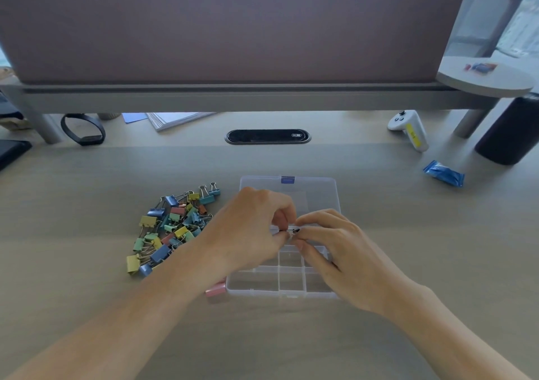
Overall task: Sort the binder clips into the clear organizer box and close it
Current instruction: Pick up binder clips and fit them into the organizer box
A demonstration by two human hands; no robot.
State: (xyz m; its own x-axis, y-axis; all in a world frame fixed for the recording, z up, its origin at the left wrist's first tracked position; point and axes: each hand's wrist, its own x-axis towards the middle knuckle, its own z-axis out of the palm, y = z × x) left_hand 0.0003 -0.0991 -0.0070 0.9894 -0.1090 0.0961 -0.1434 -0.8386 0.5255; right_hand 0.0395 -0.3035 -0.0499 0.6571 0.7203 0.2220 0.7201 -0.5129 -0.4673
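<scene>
Midway along the worktop (87,306), toward its near edge: clear organizer box (253,280), open, lid (318,193) laid flat toward the far edge, blue latch on the lid's far rim. Wide bare surface along the near edge and out to the left and right of both forearms; more open room between the lid and the cable port (267,136).

Left of the box, close but apart: loose heap of binder clips (172,228), yellow, green, blue and pink, wire handles tangled. One pink clip (215,289) at the box's near left corner, partly covered by the left forearm.

Over the hinge line of the box: left hand (250,228) and right hand (329,245), fingertips meeting. Grip of each closed in a pinch on one small dark clip (293,231), mostly hidden by the fingers; colour and exact shape hard to tell.

Inside the box, a grid of dividers forming small compartments; those under the hands hidden, contents of the rest hard to make out through the clear plastic.

Along the far edge, under the riser shelf (233,96): black band (83,129), papers (175,120), white controller (408,129). Blue packet (444,173) toward the right edge, dark cylinder (510,129) beyond it, cut off by the frame.
</scene>
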